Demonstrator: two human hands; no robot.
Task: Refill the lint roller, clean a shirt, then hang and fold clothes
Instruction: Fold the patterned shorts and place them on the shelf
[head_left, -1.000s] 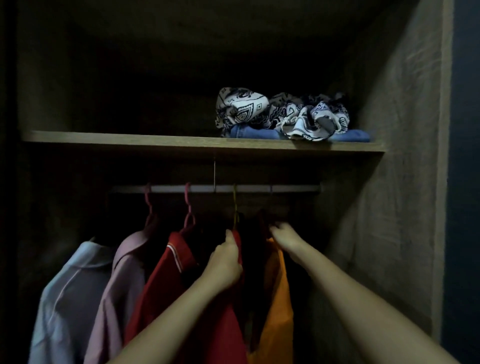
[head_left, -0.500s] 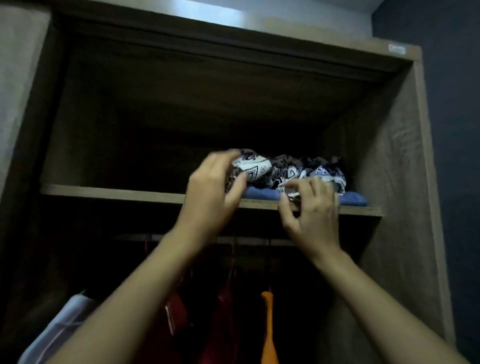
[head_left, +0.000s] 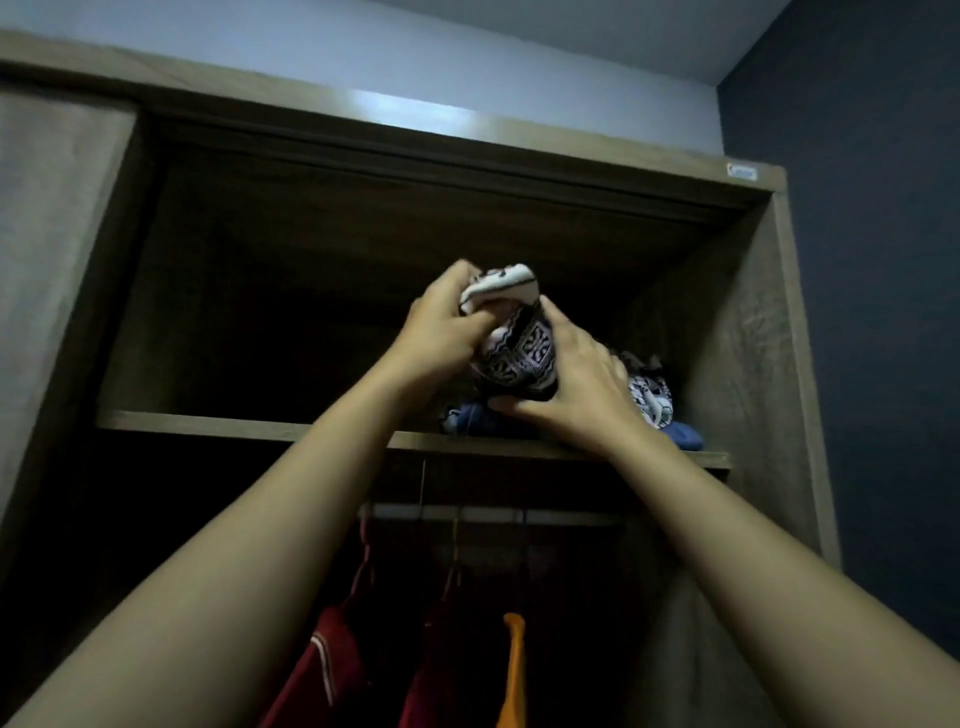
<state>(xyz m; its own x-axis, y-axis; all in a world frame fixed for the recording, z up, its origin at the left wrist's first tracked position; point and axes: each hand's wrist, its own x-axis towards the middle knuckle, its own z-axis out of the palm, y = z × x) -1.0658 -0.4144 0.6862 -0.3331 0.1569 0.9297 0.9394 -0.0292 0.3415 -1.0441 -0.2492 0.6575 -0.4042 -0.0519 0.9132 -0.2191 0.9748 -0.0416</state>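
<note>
So the black-and-white patterned cloth (head_left: 519, 348) is bunched up just above the right half of the shelf (head_left: 234, 428), with both hands on it. The left hand (head_left: 441, 332) has its fingers curled tight into the upper left of the bundle, clenching a fold. The right hand (head_left: 576, 384) wraps the other side, fingers bent round the fabric and thumb tucked under the bottom edge. More of the same print (head_left: 649, 400) sits on the shelf behind the right hand; can't tell if it's one piece. A blue garment (head_left: 685, 436) lies flat on the shelf under all that. Below the shelf there's a rail (head_left: 493, 514) with a red shirt (head_left: 327, 665) and something orange (head_left: 514, 670) hanging.
</note>
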